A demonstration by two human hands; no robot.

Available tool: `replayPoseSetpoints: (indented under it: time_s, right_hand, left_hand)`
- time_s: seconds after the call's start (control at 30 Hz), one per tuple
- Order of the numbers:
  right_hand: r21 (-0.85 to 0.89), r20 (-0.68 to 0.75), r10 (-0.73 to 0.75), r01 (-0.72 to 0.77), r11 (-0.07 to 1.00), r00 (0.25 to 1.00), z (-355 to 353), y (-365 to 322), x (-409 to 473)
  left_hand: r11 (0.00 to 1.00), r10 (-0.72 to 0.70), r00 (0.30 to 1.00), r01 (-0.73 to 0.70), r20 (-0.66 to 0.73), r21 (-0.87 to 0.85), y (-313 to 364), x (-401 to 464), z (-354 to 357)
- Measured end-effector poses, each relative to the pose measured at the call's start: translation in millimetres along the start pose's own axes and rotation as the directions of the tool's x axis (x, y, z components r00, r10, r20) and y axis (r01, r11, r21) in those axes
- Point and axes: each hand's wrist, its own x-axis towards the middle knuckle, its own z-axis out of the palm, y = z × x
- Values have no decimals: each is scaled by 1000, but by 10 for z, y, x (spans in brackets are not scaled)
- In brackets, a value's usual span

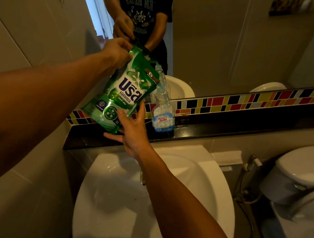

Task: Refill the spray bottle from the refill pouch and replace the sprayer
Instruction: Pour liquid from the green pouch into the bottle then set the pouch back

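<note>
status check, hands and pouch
Left hand grips pouch top, right hand under its base. Bottle on ledge, sprayer off. Nothing in the way.
</note>
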Motion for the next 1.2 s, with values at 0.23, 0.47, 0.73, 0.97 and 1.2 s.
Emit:
replayPoseSetpoints:
  time_s: [0.23, 0.47, 0.73, 0.97, 1.2]
  right_hand:
    - [-81, -31, 11, -13, 997, 999, -105, 25, 18]
    - [-198, -86, 24, -41, 979, 996, -305, 16, -18]
    - [-349, -73, -60, 30, 937, 996, -586, -21, -68]
    - [-448, -56, -60, 28, 894, 997, -841, 0, -102]
    - [-573, -88, -67, 5, 820, 994, -1004, 46, -122]
  left_hand:
    - [1000, 20, 1000, -20, -10, -15, -93, -21, 36]
    - [996, 10, 1000, -13, -29, -84, -283, -96, 124]
    - [960, -73, 995, 51, -67, -276, -635, -149, 217]
    - [893, -144, 987, 100, -68, -438, -1015, -199, 362]
    - [813, -185, 982, 127, -44, -569, -1280, -360, 470]
